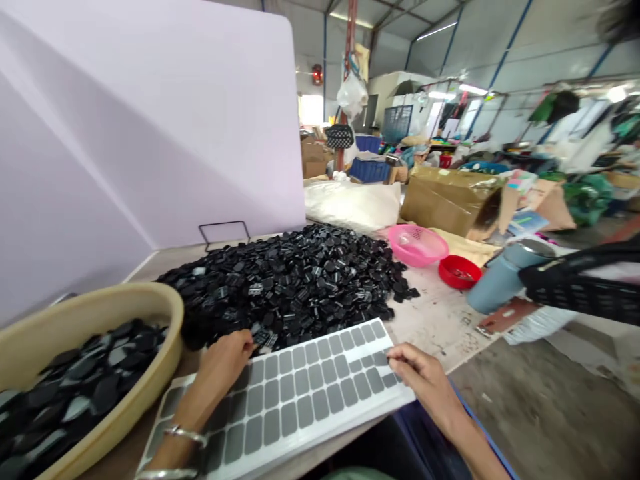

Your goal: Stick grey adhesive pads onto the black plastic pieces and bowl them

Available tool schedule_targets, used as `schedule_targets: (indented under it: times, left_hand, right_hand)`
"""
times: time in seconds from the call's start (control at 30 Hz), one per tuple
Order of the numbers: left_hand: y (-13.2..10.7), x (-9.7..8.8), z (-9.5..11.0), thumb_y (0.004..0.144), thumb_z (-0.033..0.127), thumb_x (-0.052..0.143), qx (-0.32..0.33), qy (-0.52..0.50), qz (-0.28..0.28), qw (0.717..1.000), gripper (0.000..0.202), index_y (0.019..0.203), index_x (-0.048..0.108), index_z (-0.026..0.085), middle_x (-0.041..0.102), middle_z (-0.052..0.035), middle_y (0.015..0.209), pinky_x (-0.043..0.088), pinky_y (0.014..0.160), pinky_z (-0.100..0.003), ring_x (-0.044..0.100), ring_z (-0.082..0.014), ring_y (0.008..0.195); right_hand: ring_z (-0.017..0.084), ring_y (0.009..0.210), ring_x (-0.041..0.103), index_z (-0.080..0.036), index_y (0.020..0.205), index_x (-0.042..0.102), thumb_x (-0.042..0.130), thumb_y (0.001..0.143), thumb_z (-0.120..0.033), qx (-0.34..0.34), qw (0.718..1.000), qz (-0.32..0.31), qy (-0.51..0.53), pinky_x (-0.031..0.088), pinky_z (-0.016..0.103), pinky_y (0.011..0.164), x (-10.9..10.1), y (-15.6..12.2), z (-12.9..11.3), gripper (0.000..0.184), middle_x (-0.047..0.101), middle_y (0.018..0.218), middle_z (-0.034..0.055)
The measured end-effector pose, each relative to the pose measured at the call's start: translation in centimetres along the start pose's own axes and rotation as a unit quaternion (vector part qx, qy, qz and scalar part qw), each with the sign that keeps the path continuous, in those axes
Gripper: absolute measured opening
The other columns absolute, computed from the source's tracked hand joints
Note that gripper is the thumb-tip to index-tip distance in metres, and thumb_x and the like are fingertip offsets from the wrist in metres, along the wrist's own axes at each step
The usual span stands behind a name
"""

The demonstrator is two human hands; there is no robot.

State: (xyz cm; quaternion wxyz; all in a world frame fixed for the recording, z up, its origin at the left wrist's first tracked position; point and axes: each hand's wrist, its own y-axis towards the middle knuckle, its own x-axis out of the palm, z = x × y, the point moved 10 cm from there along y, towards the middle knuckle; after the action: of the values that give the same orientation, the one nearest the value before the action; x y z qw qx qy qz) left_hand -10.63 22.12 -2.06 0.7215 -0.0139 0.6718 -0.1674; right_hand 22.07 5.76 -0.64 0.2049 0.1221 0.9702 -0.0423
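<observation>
My left hand [225,363] reaches over a white sheet of grey rectangular stickers [300,393] to the near edge of a large heap of small black plastic pieces [295,280]. Its fingers are curled at the heap, pinching one black piece. My right hand [417,373] rests on the sheet's right end, fingertips pressed together on a grey sticker there. The sheet lies flat at the table's front edge. A beige bowl [150,313] at the left holds several more black pieces.
A tall white partition [150,120] stands behind the heap. A pink basket [417,243], a red dish [457,270] and a grey-blue flask [500,277] sit at the right. Cardboard boxes [450,200] and a white sack [355,203] lie beyond. A black basket [585,287] juts in from the right.
</observation>
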Motion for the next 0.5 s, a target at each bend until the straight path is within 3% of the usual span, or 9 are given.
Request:
schedule_targets:
  times: [0.13,0.23,0.3,0.37,0.43,0.5]
  left_hand:
    - [-0.3,-2.0,-0.2,0.091,0.027,0.037,-0.007,-0.057,0.081,0.995,0.022,0.077,0.052,0.02,0.061,-0.0044,0.066,0.034,0.06,-0.028,0.06,-0.0217,0.067]
    - [-2.2,-3.2,1.4,0.087,0.037,0.044,-0.006,-0.241,0.148,0.959,0.021,0.076,0.049,0.021,0.047,0.0027,0.054,0.034,0.056,-0.026,0.048,-0.0161,0.054]
    - [-3.7,-2.2,4.3,0.081,0.045,0.055,0.029,-0.436,0.11,0.893,0.025,0.079,0.053,0.02,0.048,0.0037,0.059,0.036,0.054,-0.024,0.048,-0.014,0.056]
    - [-5.3,0.3,8.3,0.073,0.046,0.067,0.049,-0.619,-0.011,0.784,0.035,0.094,0.058,0.019,0.056,0.0019,0.072,0.04,0.054,-0.023,0.054,-0.0134,0.061]
    - [-7.1,2.9,12.1,0.067,0.04,0.075,0.048,-0.722,-0.128,0.679,0.047,0.105,0.06,0.018,0.059,-0.0001,0.078,0.042,0.055,-0.022,0.056,-0.0122,0.063]
    - [-8.5,4.5,14.5,0.063,0.033,0.08,0.048,-0.767,-0.189,0.611,0.051,0.108,0.062,0.016,0.062,-0.0023,0.082,0.043,0.057,-0.021,0.057,-0.0104,0.063]
  right_hand:
    - [0.014,0.067,0.048,-0.018,0.081,0.065,0.055,0.083,-0.029,-0.034,0.998,-0.043,0.038,0.038,0.024,0.062,2.4,-0.4,-1.5,0.015,0.054,0.07,-0.0018]
    - [0.013,0.069,0.048,-0.02,0.095,0.069,0.059,0.082,-0.026,-0.035,0.989,-0.106,0.102,0.037,0.023,0.064,5.6,-1.4,-2.8,0.018,0.054,0.074,-0.0022]
    - [0.011,0.068,0.047,-0.024,0.109,0.067,0.061,0.081,-0.026,-0.023,0.974,-0.162,0.154,0.037,0.023,0.064,8.0,-2.2,-3.5,0.029,0.055,0.077,-0.003]
    - [0.009,0.065,0.046,-0.027,0.119,0.063,0.062,0.08,-0.024,-0.015,0.958,-0.216,0.189,0.037,0.023,0.064,9.7,-3.0,-4.1,0.039,0.055,0.078,-0.0039]
    - [0.009,0.065,0.046,-0.028,0.125,0.059,0.062,0.08,-0.023,-0.016,0.948,-0.245,0.203,0.037,0.023,0.064,10.2,-3.4,-4.5,0.045,0.054,0.078,-0.0044]
    - [0.009,0.065,0.046,-0.027,0.128,0.057,0.061,0.08,-0.023,-0.014,0.947,-0.249,0.202,0.037,0.023,0.063,9.9,-3.5,-4.4,0.048,0.054,0.078,-0.0042]
